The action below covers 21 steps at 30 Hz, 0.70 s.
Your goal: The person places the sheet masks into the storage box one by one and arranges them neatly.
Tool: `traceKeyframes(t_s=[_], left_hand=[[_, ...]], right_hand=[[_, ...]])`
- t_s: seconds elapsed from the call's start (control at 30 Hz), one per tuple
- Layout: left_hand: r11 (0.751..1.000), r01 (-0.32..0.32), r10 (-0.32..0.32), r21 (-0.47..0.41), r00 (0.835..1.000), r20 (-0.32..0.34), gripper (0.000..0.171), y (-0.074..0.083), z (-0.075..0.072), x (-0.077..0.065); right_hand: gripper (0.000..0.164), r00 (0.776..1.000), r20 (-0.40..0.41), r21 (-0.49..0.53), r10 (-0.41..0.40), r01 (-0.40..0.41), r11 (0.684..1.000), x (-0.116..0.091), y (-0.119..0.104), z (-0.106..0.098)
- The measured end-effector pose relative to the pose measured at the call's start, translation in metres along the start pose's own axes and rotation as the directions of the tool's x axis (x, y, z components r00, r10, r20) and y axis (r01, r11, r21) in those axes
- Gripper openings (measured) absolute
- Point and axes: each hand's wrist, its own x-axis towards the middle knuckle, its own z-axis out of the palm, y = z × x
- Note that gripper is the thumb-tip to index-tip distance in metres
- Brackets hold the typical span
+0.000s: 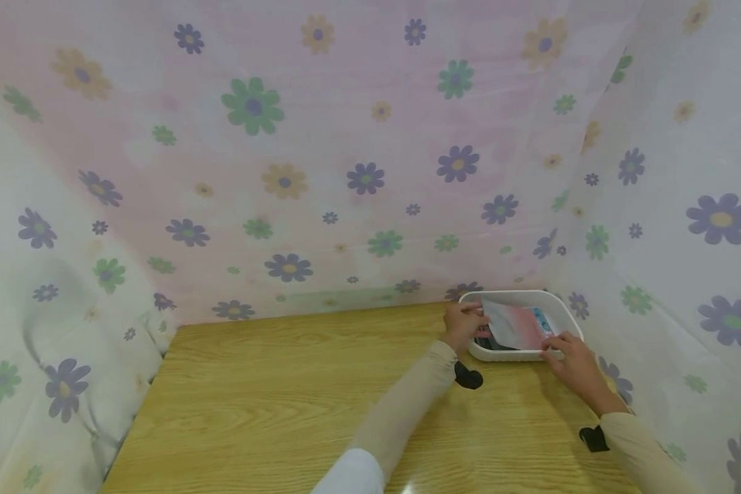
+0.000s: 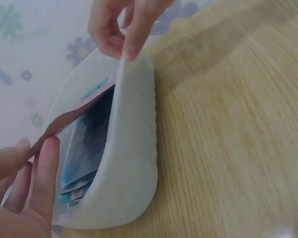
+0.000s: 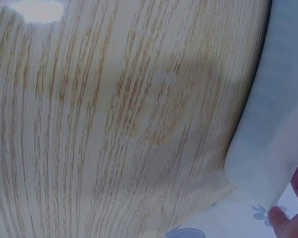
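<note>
A white plastic basket [image 1: 511, 355] with rounded corners stands at the back right of the wooden table. My left hand [image 1: 462, 325] pinches the left end of a flat pouch [image 1: 508, 325], silvery grey fading to pink with a blue printed end, and tilts that end up. In the left wrist view, several dark and blue flat packets [image 2: 91, 141] lie beneath the raised pouch inside the basket. At the front right, my right hand [image 1: 573, 360] grips the basket's rim, the thumb outside and the fingers over the edge, close by the pouch's right corner.
Wood-grain table [image 1: 272, 398] stretches to the left and front of the basket. Flower-printed cloth [image 1: 321, 226] hangs behind the table and at both sides, close to the basket's back and right. Dark straps [image 1: 468, 376] hang at both wrists.
</note>
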Motion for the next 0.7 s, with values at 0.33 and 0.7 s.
traceKeyframes(t_s=[0.33, 0.7], left_hand=[[0.988, -0.07, 0.067, 0.135, 0.997, 0.025, 0.029, -0.003, 0.001, -0.005], [0.863, -0.256, 0.109, 0.435, 0.936, 0.336, 0.015, 0.002, -0.025, -0.013]], right_hand=[[0.025, 0.999, 0.025, 0.009, 0.023, -0.024, 1.0, 0.001, 0.0, -0.001], [0.021, 0.997, 0.059, 0.006, 0.057, -0.057, 0.998, 0.002, -0.002, -0.002]])
